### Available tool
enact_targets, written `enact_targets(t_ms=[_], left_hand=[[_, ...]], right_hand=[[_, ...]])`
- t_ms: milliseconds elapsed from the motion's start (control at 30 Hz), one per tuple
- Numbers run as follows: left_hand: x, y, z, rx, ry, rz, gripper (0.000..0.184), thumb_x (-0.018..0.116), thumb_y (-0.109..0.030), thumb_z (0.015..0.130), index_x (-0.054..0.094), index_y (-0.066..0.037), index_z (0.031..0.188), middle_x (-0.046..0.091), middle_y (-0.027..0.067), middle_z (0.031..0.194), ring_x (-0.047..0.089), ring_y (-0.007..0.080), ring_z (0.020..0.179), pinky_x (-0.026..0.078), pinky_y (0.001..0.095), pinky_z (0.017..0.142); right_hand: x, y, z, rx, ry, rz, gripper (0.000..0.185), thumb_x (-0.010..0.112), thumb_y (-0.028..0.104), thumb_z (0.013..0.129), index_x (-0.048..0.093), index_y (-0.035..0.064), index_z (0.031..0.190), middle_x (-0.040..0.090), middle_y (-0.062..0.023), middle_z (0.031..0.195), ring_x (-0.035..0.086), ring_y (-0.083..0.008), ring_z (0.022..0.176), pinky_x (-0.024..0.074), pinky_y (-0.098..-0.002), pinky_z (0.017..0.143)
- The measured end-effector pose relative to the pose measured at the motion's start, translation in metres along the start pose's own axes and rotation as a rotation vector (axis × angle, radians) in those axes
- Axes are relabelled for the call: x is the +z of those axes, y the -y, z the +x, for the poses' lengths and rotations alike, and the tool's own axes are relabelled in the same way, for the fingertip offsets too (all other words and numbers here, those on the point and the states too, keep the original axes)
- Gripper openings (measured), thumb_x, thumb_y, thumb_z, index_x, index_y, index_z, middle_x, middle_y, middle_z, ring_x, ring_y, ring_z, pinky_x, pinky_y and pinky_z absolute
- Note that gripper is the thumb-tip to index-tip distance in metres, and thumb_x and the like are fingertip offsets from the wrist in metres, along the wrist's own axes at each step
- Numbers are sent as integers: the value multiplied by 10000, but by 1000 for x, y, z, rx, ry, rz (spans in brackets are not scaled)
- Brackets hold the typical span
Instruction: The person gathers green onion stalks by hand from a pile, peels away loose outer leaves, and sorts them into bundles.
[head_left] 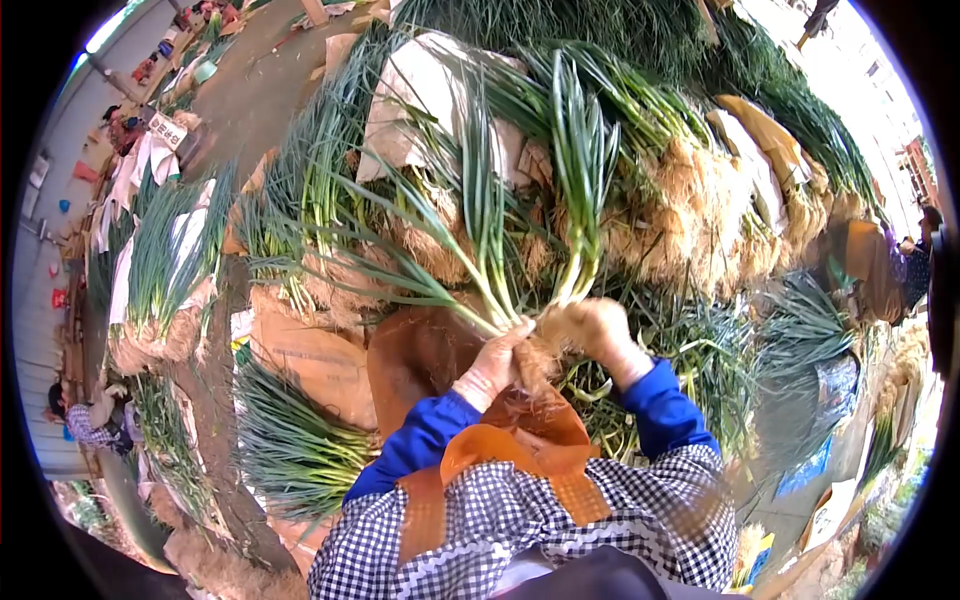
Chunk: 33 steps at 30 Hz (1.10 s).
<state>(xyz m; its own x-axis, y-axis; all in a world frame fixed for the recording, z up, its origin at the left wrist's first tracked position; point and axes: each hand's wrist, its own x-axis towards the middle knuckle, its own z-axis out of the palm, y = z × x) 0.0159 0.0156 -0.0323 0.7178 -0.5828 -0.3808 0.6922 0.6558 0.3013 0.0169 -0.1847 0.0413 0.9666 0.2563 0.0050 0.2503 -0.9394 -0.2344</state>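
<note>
My left hand [494, 366] is closed around the lower stalks of a few green onions [487, 275], whose leaves fan up and to the left. My right hand [592, 328], slightly blurred, is closed at the white base of a second bunch of green onions [572, 255], leaves pointing away from me. Tangled pale roots [538, 364] hang between the two hands, above the orange-brown apron [520, 432] on my lap. Which roots belong to which bunch I cannot tell.
Ahead lies a long pile of green onions with shaggy roots [690, 215], partly under a pale sack [410, 100]. Trimmed-looking green onions [295, 440] lie at my left, loose leaves [690, 350] at my right. Another person [95, 420] sits at the far left.
</note>
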Motion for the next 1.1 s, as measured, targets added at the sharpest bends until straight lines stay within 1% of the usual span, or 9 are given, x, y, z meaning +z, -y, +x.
enact_targets(t_ms=[100, 167, 267, 600, 667, 767, 900, 967, 1100], left_hand=[[23, 15, -2, -62, -186, 129, 227, 582, -21, 839, 584, -43, 1065, 625, 39, 939, 602, 156, 848, 517, 308, 756], [17, 18, -5, -73, -179, 209, 226, 574, -2, 835, 583, -40, 1058, 619, 44, 960, 599, 157, 856, 514, 299, 761], [14, 30, -1, -47, -150, 305, 250, 562, 48, 819, 579, -40, 1052, 606, 50, 961, 594, 154, 849, 508, 273, 762], [1, 53, 16, 189, -421, 444, 239, 572, 49, 793, 591, 6, 1028, 610, 62, 928, 593, 168, 784, 520, 279, 682], [-37, 56, 27, 39, -93, -254, 221, 558, 4, 830, 577, 32, 1048, 614, 105, 930, 611, 208, 803, 530, 290, 685], [-19, 49, 26, 187, -186, 254, 250, 416, -126, 936, 511, 17, 1117, 577, 128, 958, 586, 175, 817, 520, 280, 679], [11, 40, 14, 195, -297, -9, 152, 567, 24, 813, 591, 6, 961, 601, 79, 743, 605, 192, 626, 533, 274, 541], [22, 31, 4, 136, -273, 101, 152, 576, 22, 801, 593, 7, 952, 598, 77, 733, 599, 185, 607, 529, 279, 516], [30, 29, -1, 112, -282, 201, 188, 613, 18, 778, 600, 0, 964, 592, 58, 704, 587, 161, 559, 511, 285, 459]], right_hand=[[25, 27, -30, -178, -293, 269, 182, 641, 309, 793, 655, 128, 777, 610, -28, 633, 598, -185, 550, 504, -315, 525], [22, 4, -30, 387, -52, 638, 280, 660, 388, 799, 663, 115, 741, 641, -44, 670, 609, -159, 576, 511, -287, 572], [10, -14, -1, 507, -385, 351, 345, 664, 438, 780, 632, 96, 760, 614, -51, 609, 604, -191, 533, 506, -327, 584], [37, 1, 5, 103, -237, 87, 386, 523, 398, 852, 606, 110, 608, 569, -81, 490, 577, -243, 422, 458, -360, 399], [22, 38, -29, -71, 81, 346, 376, 543, 358, 848, 579, 115, 563, 539, -97, 484, 553, -274, 419, 457, -362, 416], [-2, 31, -75, -280, 131, 654, 318, 621, 224, 819, 540, 60, 559, 480, -72, 448, 479, -220, 369, 409, -319, 378], [48, -58, -102, 31, 1086, -232, 398, 496, 444, 832, 688, 113, 944, 670, -87, 902, 648, -256, 816, 511, -374, 681], [50, -96, -87, 95, 1093, -532, 468, 445, 491, 869, 639, 141, 1111, 631, -41, 1095, 628, -226, 942, 508, -360, 748], [16, -76, -22, 507, -168, 496, 425, 537, 452, 866, 612, 43, 776, 608, -160, 652, 621, -274, 626, 496, -353, 585]])
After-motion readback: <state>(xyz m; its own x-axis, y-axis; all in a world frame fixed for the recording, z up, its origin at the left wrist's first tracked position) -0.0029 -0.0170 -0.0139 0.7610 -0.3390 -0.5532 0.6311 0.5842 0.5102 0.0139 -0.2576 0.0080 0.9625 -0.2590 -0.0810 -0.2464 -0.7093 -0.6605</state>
